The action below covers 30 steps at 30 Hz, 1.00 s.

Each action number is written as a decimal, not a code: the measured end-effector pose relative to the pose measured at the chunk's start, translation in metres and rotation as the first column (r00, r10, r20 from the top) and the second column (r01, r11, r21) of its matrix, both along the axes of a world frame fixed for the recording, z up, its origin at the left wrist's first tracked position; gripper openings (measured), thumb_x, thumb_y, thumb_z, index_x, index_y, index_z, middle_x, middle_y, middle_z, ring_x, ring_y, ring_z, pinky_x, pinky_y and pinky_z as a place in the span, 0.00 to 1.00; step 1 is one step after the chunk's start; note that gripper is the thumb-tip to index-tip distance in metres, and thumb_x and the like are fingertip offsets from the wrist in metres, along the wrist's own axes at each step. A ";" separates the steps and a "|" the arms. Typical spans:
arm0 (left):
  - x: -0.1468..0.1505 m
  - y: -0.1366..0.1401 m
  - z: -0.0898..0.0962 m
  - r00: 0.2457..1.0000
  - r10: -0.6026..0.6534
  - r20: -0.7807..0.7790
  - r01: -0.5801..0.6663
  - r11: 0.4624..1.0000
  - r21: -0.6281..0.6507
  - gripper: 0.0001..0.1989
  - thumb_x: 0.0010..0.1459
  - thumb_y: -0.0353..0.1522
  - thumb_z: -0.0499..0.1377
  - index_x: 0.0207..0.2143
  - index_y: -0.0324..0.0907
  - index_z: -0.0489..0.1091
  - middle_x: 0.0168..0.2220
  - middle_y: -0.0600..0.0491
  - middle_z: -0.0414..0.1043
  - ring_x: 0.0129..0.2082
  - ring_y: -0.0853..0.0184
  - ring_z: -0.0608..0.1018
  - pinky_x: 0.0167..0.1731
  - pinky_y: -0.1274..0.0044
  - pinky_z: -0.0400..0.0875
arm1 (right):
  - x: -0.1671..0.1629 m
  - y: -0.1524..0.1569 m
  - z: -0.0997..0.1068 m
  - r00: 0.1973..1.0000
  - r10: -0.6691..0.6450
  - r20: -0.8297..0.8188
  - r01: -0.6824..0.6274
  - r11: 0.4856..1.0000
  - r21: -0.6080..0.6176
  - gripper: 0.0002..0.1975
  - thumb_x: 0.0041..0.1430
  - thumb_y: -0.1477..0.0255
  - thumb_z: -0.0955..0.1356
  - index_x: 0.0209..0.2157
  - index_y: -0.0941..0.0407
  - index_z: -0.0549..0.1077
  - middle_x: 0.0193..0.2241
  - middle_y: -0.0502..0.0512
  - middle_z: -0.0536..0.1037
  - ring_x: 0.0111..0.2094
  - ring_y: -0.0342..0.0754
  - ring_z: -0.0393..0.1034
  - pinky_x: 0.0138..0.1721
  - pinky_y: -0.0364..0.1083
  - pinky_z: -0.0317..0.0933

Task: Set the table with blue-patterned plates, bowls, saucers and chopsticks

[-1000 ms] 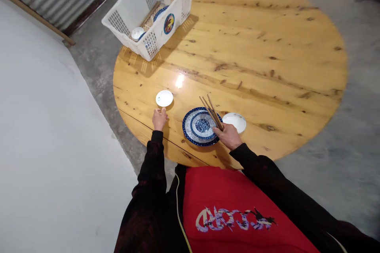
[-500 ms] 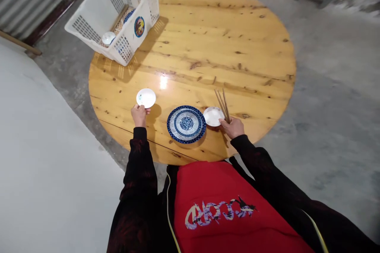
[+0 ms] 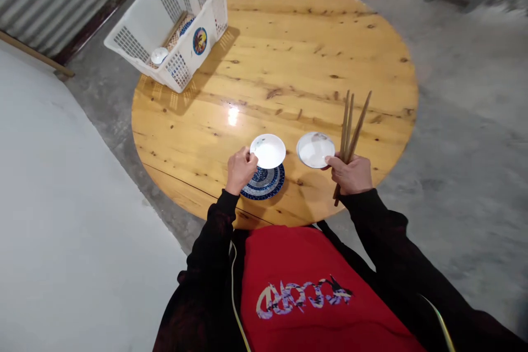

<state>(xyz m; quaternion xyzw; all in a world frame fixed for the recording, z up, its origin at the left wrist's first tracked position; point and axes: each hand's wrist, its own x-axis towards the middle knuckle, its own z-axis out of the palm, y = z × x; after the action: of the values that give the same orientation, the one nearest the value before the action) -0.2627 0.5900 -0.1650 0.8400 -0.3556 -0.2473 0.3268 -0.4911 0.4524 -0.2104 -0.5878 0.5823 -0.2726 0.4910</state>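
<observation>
While your left hand [image 3: 241,169] pinches a glossy, round white dish [image 3: 268,150] above blue-patterned plates [image 3: 267,191], your right hand [image 3: 353,174] grips slender brown chopsticks [image 3: 358,127] and the rim of a second shallow dish [image 3: 315,149], both over the knotty wooden table [image 3: 313,82]. A perforated plastic basket [image 3: 214,22] stands beyond.
</observation>
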 end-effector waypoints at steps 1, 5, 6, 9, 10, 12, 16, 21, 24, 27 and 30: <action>-0.005 -0.001 0.001 1.000 -0.021 0.006 0.021 1.000 0.012 0.12 0.61 0.29 0.52 0.23 0.45 0.58 0.17 0.59 0.68 0.23 0.69 0.76 0.31 0.77 0.65 | 0.004 0.002 0.012 0.999 -0.006 0.053 0.005 1.000 0.031 0.11 0.43 0.63 0.69 0.24 0.58 0.72 0.14 0.47 0.64 0.15 0.41 0.53 0.15 0.42 0.48; -0.019 -0.001 0.000 0.997 -0.061 -0.055 0.062 0.998 0.015 0.11 0.60 0.30 0.52 0.23 0.45 0.59 0.18 0.58 0.70 0.23 0.69 0.76 0.31 0.77 0.65 | 0.026 0.013 0.047 0.984 0.139 0.113 -0.138 0.990 -0.019 0.08 0.42 0.66 0.69 0.21 0.57 0.72 0.16 0.50 0.69 0.19 0.43 0.62 0.18 0.41 0.56; -0.022 0.000 -0.002 0.995 -0.064 -0.081 0.065 0.998 0.011 0.11 0.60 0.30 0.52 0.24 0.45 0.60 0.18 0.58 0.70 0.23 0.69 0.76 0.30 0.77 0.65 | 0.030 0.016 0.050 0.979 0.178 0.101 -0.176 0.984 -0.037 0.08 0.42 0.65 0.69 0.20 0.56 0.71 0.16 0.51 0.70 0.20 0.44 0.64 0.20 0.42 0.58; -0.028 0.009 -0.005 0.986 -0.059 -0.157 0.059 0.998 -0.002 0.10 0.60 0.30 0.52 0.25 0.45 0.60 0.19 0.58 0.72 0.23 0.68 0.77 0.29 0.78 0.66 | 0.035 0.024 0.048 0.961 0.273 0.044 -0.271 0.962 -0.040 0.10 0.43 0.63 0.68 0.21 0.55 0.69 0.16 0.52 0.71 0.20 0.46 0.66 0.22 0.43 0.59; -0.029 0.012 -0.005 0.984 -0.053 -0.173 0.053 0.999 -0.005 0.10 0.60 0.30 0.52 0.25 0.44 0.60 0.19 0.58 0.72 0.23 0.68 0.77 0.29 0.78 0.66 | 0.036 0.026 0.045 0.954 0.299 0.022 -0.298 0.954 -0.034 0.10 0.44 0.62 0.67 0.21 0.55 0.69 0.16 0.52 0.71 0.20 0.46 0.66 0.22 0.43 0.59; -0.032 0.019 -0.004 0.981 -0.040 -0.191 0.040 0.999 -0.003 0.10 0.60 0.30 0.52 0.25 0.44 0.61 0.19 0.58 0.72 0.23 0.68 0.77 0.29 0.78 0.66 | 0.035 0.030 0.038 0.937 0.347 -0.039 -0.348 0.937 -0.041 0.11 0.45 0.61 0.66 0.23 0.55 0.69 0.17 0.51 0.71 0.20 0.46 0.65 0.23 0.44 0.59; -0.040 0.032 -0.001 0.979 -0.022 -0.202 0.024 1.000 0.003 0.11 0.61 0.29 0.52 0.25 0.44 0.60 0.18 0.59 0.70 0.21 0.69 0.77 0.27 0.78 0.65 | 0.033 0.036 0.031 0.885 0.416 -0.209 -0.447 0.885 -0.132 0.12 0.48 0.60 0.64 0.22 0.54 0.67 0.17 0.50 0.68 0.21 0.45 0.62 0.26 0.45 0.57; -0.056 0.047 -0.001 0.973 -0.020 -0.228 0.018 1.000 -0.011 0.12 0.63 0.28 0.51 0.26 0.45 0.59 0.19 0.59 0.71 0.23 0.67 0.78 0.29 0.77 0.66 | 0.020 0.045 0.027 0.859 0.470 -0.204 -0.501 0.853 -0.148 0.17 0.53 0.54 0.64 0.23 0.54 0.65 0.17 0.48 0.64 0.21 0.43 0.57 0.25 0.44 0.51; -0.070 0.056 -0.003 0.975 -0.038 -0.221 0.036 0.999 -0.010 0.11 0.65 0.28 0.50 0.28 0.46 0.59 0.20 0.58 0.72 0.25 0.66 0.79 0.32 0.77 0.67 | 0.009 0.055 0.023 0.877 0.479 -0.035 -0.479 0.878 0.026 0.23 0.54 0.49 0.66 0.21 0.53 0.60 0.15 0.46 0.59 0.19 0.40 0.52 0.20 0.43 0.46; -0.083 0.065 -0.006 0.982 -0.085 -0.170 0.085 0.996 -0.003 0.10 0.67 0.28 0.48 0.31 0.45 0.61 0.21 0.56 0.74 0.28 0.64 0.80 0.34 0.75 0.69 | 0.000 0.066 0.020 0.919 0.378 0.116 -0.395 0.890 0.228 0.28 0.49 0.44 0.71 0.21 0.51 0.57 0.12 0.43 0.56 0.14 0.38 0.47 0.16 0.42 0.41; -0.093 0.072 -0.007 0.984 -0.131 -0.122 0.130 0.991 -0.019 0.09 0.68 0.30 0.48 0.34 0.45 0.64 0.24 0.55 0.75 0.29 0.64 0.81 0.36 0.74 0.70 | -0.003 0.075 0.020 0.939 0.275 0.205 -0.329 0.893 0.306 0.30 0.43 0.44 0.74 0.21 0.51 0.58 0.11 0.42 0.55 0.13 0.36 0.46 0.14 0.41 0.40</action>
<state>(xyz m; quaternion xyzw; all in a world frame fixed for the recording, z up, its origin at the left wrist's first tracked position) -0.3553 0.6618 -0.1718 0.7963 -0.3902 -0.3178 0.3357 -0.4940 0.5276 -0.1907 -0.5558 0.4811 -0.1348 0.6644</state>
